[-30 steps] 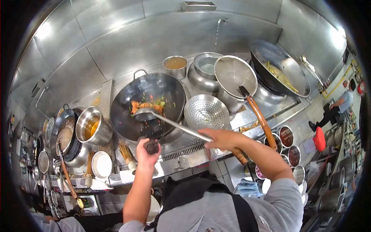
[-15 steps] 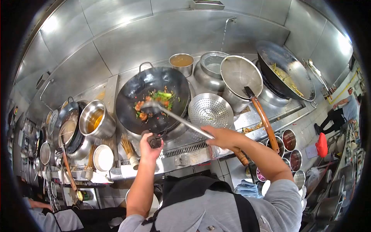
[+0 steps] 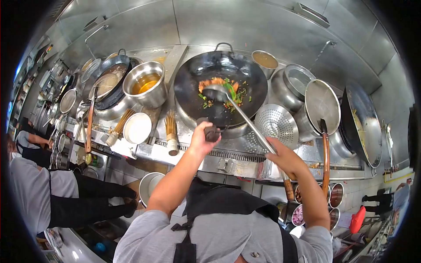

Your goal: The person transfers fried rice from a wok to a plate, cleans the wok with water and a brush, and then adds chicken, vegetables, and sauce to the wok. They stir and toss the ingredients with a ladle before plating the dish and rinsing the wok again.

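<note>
A large dark wok sits on the stove with orange pieces and chopped greens inside. My left hand is closed round a dark cloth at the wok's near edge. My right hand grips the long metal handle of a ladle, whose wooden end sticks out below the hand. The ladle's bowl lies among the food in the wok. Just right of the wok, a perforated strainer rests above the counter.
Left of the wok stand a pot of yellow liquid, a white bowl and bamboo brushes. A mesh strainer and a second wok are at right. People occupy the left side and far right.
The view has turned right-to-left, so the stove appears shifted rightward. The orange pieces are now bunched higher in the wok, around the ladle's bowl. Both hands keep their hold.
</note>
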The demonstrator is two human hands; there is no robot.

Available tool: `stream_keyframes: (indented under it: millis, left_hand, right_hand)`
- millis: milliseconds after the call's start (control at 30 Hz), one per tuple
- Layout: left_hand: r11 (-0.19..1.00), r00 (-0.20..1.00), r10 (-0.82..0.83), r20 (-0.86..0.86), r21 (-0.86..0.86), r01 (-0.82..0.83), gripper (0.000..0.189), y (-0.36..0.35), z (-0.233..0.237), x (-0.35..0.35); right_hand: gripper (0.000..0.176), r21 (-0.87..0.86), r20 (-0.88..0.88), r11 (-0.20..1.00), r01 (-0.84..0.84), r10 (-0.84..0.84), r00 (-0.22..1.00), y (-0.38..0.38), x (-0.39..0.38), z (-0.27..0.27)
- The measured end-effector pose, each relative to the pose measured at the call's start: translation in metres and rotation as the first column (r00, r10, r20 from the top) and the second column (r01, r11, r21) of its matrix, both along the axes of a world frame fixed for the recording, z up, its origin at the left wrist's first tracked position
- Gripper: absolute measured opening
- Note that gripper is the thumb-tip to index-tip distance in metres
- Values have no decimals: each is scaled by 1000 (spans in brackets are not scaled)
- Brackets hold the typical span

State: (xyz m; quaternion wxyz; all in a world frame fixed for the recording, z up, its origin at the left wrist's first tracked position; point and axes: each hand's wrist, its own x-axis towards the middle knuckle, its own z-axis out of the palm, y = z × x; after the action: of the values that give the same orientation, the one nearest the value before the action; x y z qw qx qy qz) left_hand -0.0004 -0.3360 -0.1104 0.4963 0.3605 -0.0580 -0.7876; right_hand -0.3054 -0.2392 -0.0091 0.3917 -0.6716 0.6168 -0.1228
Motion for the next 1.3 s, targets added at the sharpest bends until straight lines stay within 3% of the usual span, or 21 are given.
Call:
stream_keyframes:
  millis: [100,133,167,200,233,267,300,333,367,433,600,667,733,800,900,967,1067,1100,1200,1300]
  left_hand:
    - [996,996,82,-44,51,-80,23,54,-3,1]
    - [998,997,64,-52,17,-63,25,75,-11,12]
    - [996,997,-71,-32,-58,69,27,91,-30,28]
    - [996,997,-29,71,88,23,27,106,5,25]
    - [998,998,-18,57,64,14,24,104,24,20]
    - [998,999,-4,47,55,2,21,96,37,17]
    - [985,998,39,50,166,-46,19,75,51,12]
    - [991,997,71,35,110,-74,17,52,55,5]
    - [998,999,-1,39,68,-2,15,27,47,3]
    - [1000,1000,-6,13,13,6,17,-4,9,-5]
    - [1000,1000,-10,-17,-17,9,28,53,-25,3]
    - [1000,997,-18,70,11,17,26,76,-14,11]
    - [994,995,63,70,81,-69,22,67,19,0]
    - [997,998,54,-23,62,-52,16,31,20,-4]
    - [999,1000,-6,12,31,5,19,-6,4,-12]
    - [999,999,-18,32,44,17,24,-18,-2,-13]
    - [998,998,-12,55,58,9,31,-22,-2,-12]
    - [997,998,1,58,76,-5,33,-16,12,-11]
    - [996,999,27,18,86,-29,42,9,20,3]
    - [1000,999,9,41,21,-10,44,49,4,23]
  right_hand:
    - [61,-99,-76,992,78,-85,993,-7,21,4]
    - [61,-117,-75,988,104,-113,991,-7,26,6]
    - [62,-87,-45,990,111,-116,992,9,28,19]
    - [62,-88,-12,992,89,-90,996,30,23,25]
    - [62,-85,15,995,59,-57,998,46,14,32]
    - [63,92,118,991,94,-105,988,58,2,41]
    - [64,273,209,956,112,-173,963,71,-11,50]
    - [64,304,209,947,100,-169,963,70,-12,50]
    - [64,334,209,938,88,-165,964,69,-13,50]
    - [63,145,22,989,28,-32,999,45,-15,21]
    - [64,-102,36,977,187,-185,982,-5,32,-23]
    - [64,78,257,957,279,-289,922,25,43,-1]
    - [64,138,348,936,325,-353,869,61,39,-27]
    - [65,-199,261,941,274,-219,940,93,36,-85]
    - [66,186,183,932,312,-345,920,101,39,-128]
    - [67,17,183,940,341,-338,923,84,34,-141]
    - [67,-138,205,890,434,-404,892,46,45,-77]
    - [71,-283,265,860,424,-355,896,32,45,-60]
    - [75,-494,470,733,468,-228,853,6,46,-19]
    - [76,19,812,929,370,-231,536,6,45,-16]
